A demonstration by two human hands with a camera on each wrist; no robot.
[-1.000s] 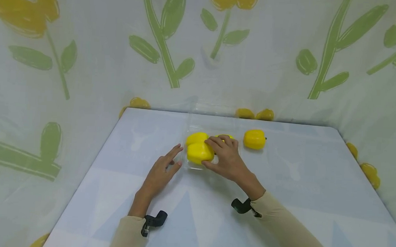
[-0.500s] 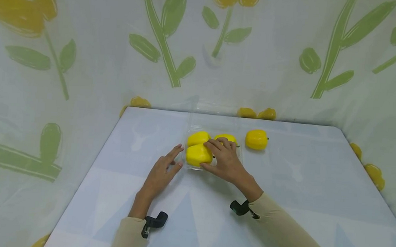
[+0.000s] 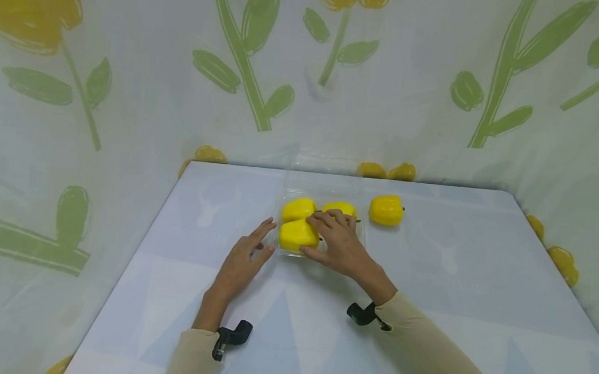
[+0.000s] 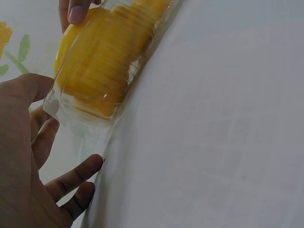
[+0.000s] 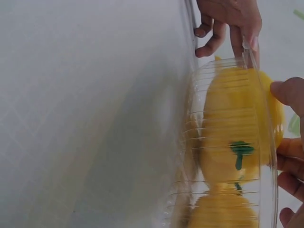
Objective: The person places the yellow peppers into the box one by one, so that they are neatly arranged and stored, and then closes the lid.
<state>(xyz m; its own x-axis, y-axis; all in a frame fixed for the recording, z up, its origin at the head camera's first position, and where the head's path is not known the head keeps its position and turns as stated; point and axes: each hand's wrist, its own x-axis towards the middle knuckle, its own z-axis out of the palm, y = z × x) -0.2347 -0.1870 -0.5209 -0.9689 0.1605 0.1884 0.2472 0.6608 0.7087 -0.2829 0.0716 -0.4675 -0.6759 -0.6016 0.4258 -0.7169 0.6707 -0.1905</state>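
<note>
A clear plastic clamshell box (image 5: pixel 271 175) holds yellow bell peppers. Two of them lie at its back, a left pepper (image 3: pixel 298 208) and a right pepper (image 3: pixel 338 207) partly covered by my right hand (image 3: pixel 344 244). That hand holds a front-left pepper (image 3: pixel 298 235) in the box, thumb on the near side and fingers over the top. My left hand (image 3: pixel 239 263) is at the box's left side, its fingers spread apart. In the left wrist view its thumb touches the box's rim (image 4: pixel 49 95). The pepper's underside is hidden by the box wall.
Another yellow pepper (image 3: pixel 387 210) lies on the table (image 3: pixel 425 320) to the right of the box. The box's raised clear lid (image 3: pixel 323 180) is at the back, close to the table's far edge and a flower-printed curtain (image 3: pixel 386 112).
The front pepper has gone down a little into the box under my right hand, and the two peppers behind it show more. My left hand has hardly moved.
</note>
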